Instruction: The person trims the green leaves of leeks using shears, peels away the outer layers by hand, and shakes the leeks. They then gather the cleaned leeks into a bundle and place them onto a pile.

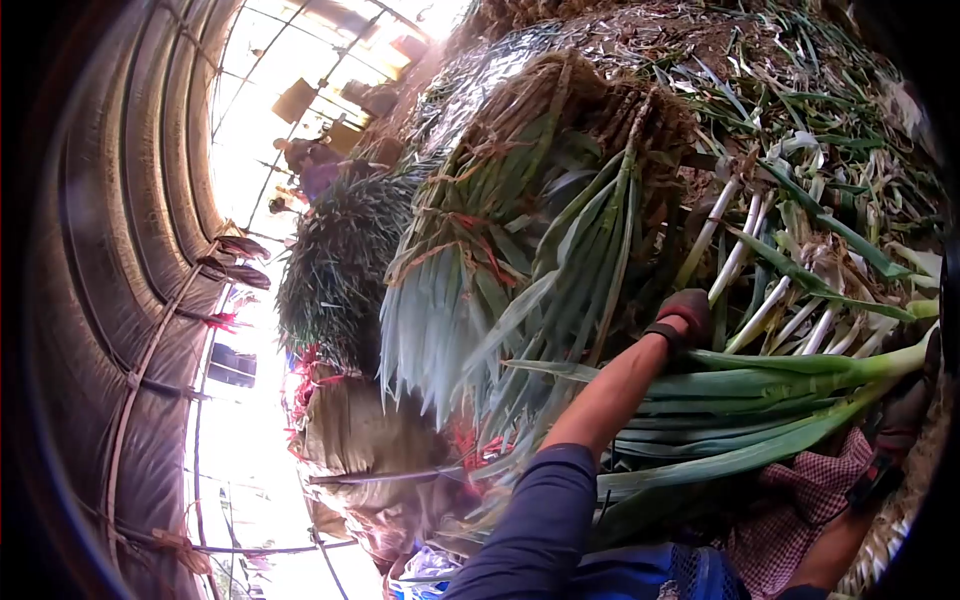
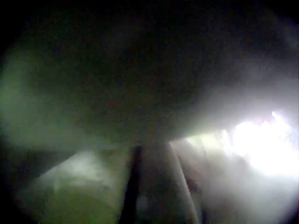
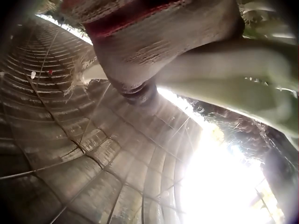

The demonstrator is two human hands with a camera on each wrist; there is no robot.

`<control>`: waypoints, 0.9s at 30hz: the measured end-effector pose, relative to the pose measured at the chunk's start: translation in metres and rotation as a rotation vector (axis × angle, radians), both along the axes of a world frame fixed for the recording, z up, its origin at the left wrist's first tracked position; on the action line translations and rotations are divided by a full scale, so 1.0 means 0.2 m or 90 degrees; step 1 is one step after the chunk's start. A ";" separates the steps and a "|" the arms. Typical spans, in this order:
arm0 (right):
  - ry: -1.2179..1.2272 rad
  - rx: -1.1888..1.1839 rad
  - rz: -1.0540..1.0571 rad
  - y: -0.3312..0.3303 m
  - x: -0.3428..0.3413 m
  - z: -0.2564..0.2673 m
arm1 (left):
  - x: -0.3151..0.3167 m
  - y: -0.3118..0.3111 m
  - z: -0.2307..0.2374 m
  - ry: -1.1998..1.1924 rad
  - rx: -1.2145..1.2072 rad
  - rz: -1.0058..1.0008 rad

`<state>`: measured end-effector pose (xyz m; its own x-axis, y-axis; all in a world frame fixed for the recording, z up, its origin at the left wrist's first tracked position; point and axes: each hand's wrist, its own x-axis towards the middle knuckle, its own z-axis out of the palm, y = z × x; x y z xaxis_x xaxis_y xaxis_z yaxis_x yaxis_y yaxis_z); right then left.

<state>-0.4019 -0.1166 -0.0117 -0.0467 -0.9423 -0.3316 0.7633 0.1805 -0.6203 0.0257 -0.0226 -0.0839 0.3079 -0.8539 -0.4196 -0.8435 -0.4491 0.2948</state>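
My gloved left hand (image 1: 685,312) is in the middle right of the head view, its fingers curled at the lower end of a white leek stalk (image 1: 735,250) in the pile. At the right edge, my gloved right hand (image 1: 905,408) grips several long leeks (image 1: 760,390) near their white ends, with the green leaves trailing left across my lap. In the right wrist view, the glove (image 3: 154,51) wraps a thick pale leek shank (image 3: 224,77), and a rooted end (image 3: 81,79) pokes out at left. The left wrist view is dark and blurred, showing pale green patches (image 2: 79,186).
Loose leeks with white stalks (image 1: 830,320) lie beyond my hands. Large tied leek bundles (image 1: 450,280) stand in the middle, a darker leafy stack (image 1: 345,270) behind them. Leaf scraps (image 1: 840,110) cover the ground. A ribbed plastic roof (image 1: 130,250) curves along the left.
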 end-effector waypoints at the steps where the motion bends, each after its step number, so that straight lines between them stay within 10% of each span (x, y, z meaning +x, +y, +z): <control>1: 0.000 -0.002 0.004 -0.03 -0.07 -0.09 | 0.03 0.00 0.00 0.000 -0.002 0.004; 6: -0.068 -0.246 0.238 -0.08 -0.18 -0.12 | 0.20 0.12 0.06 -0.137 -0.131 -0.465; 8: -0.066 -0.193 0.193 -0.15 -0.33 -0.29 | 0.11 0.31 0.53 0.558 -0.115 0.083; 9: -0.055 -0.157 0.157 -0.11 -0.24 -0.23 | 0.11 0.37 0.62 0.614 -0.131 0.106; 12: -0.024 -0.063 0.033 0.02 -0.01 -0.02 | 0.14 0.41 0.60 0.393 -0.201 0.060; 15: -0.065 -0.205 0.204 0.09 -0.25 -0.16 | 0.29 0.60 0.79 0.354 -0.260 0.040; 18: -0.040 -0.063 0.006 0.28 -0.17 0.18 | 0.44 0.76 0.99 0.289 -0.315 0.114; 20: -0.013 -0.207 0.131 0.12 -0.57 -0.12 | 0.63 0.83 0.95 0.170 -0.369 0.209; 27: -0.059 -0.191 0.131 0.30 -0.23 0.14 | 0.73 1.07 1.29 0.244 -0.479 0.290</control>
